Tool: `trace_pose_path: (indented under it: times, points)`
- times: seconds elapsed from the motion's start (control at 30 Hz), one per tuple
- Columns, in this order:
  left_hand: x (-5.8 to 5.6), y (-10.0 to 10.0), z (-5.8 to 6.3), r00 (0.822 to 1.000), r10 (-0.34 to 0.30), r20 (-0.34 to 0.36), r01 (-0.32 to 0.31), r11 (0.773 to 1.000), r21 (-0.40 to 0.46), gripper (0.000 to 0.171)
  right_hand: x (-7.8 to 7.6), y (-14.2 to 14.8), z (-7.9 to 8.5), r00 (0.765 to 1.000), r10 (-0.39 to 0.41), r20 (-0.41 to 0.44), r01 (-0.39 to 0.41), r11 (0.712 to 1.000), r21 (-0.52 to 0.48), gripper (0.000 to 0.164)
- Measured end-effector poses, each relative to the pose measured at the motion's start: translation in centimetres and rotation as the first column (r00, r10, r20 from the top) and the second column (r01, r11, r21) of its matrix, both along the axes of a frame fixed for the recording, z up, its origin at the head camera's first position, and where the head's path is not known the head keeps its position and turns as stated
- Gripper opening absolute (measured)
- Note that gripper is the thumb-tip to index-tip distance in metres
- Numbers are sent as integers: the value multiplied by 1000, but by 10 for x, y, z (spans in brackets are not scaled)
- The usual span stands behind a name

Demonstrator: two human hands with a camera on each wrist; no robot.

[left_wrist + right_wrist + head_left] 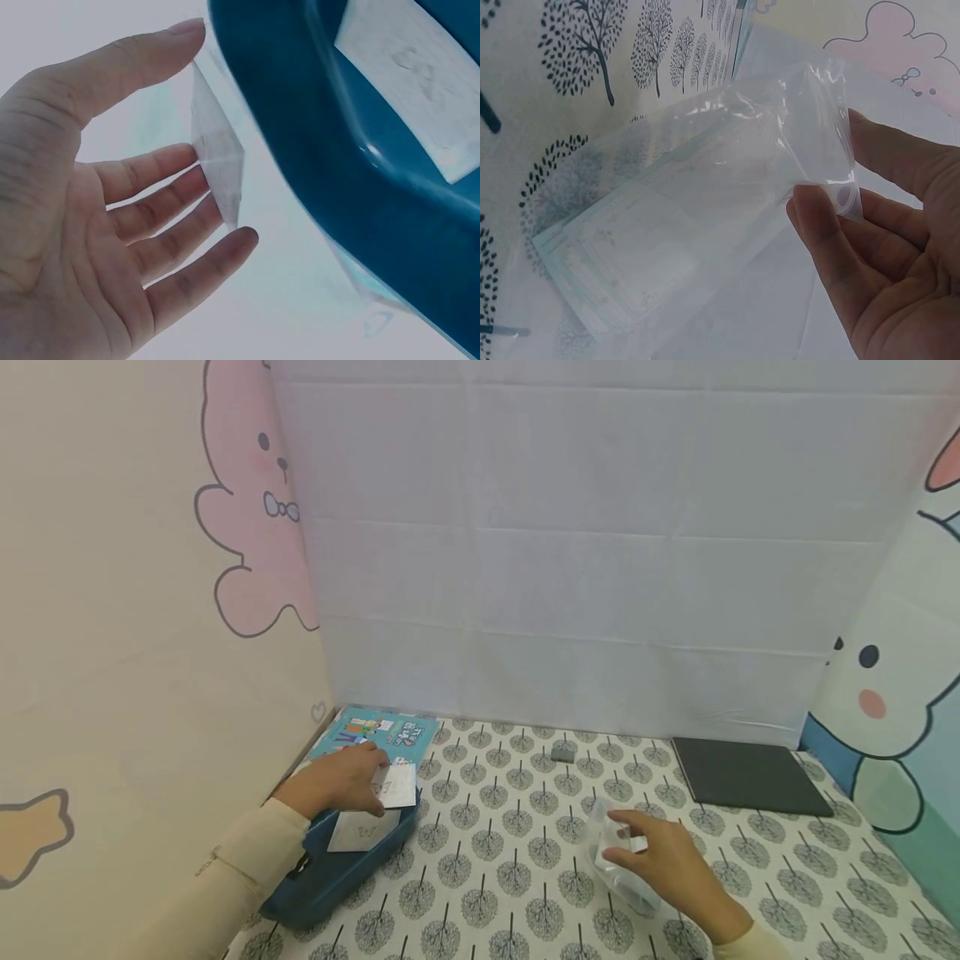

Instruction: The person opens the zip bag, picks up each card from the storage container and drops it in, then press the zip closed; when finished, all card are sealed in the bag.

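My left hand [348, 781] holds a white paper card [397, 787] with handwriting on it by its edges, thumb on one side and fingers on the other. Seen from the left wrist, the card [219, 142] stands almost edge-on beside the rim of a dark blue plastic bin [277, 165]. Inside the bin lies another handwritten white card [363, 832]. On the right, my right hand [663, 860] pinches the gathered end of a clear plastic bag [810, 112]. A stack of pale cards [637, 262] with light green edges shows through the bag.
Behind the bin lies a light blue printed booklet [416, 733]. A small grey block [562, 752] sits toward the back of the tree-patterned tablecloth [487, 877]. At the back right is a flat black board [750, 777]. Fabric walls surround the table.
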State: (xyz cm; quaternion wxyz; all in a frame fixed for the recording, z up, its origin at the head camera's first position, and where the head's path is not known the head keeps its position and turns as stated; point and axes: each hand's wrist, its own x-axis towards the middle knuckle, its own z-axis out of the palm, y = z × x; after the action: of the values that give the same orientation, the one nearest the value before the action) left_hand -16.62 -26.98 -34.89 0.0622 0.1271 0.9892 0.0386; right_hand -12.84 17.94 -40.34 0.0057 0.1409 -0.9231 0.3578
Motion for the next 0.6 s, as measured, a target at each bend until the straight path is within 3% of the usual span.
trace_pose_path:
  times: [0.27, 0.6]
  points:
    - [-3, 34, 4, 993, -91, -75, 90, 996, -12, 72, 0, -1, -1, 1000, 4, 6, -4, 1000, 3, 59]
    - [-7, 81, 5, 983, -169, -75, 164, 984, -70, 72, -2, -2, 1, 1000, 6, -2, -6, 1000, 14, 60]
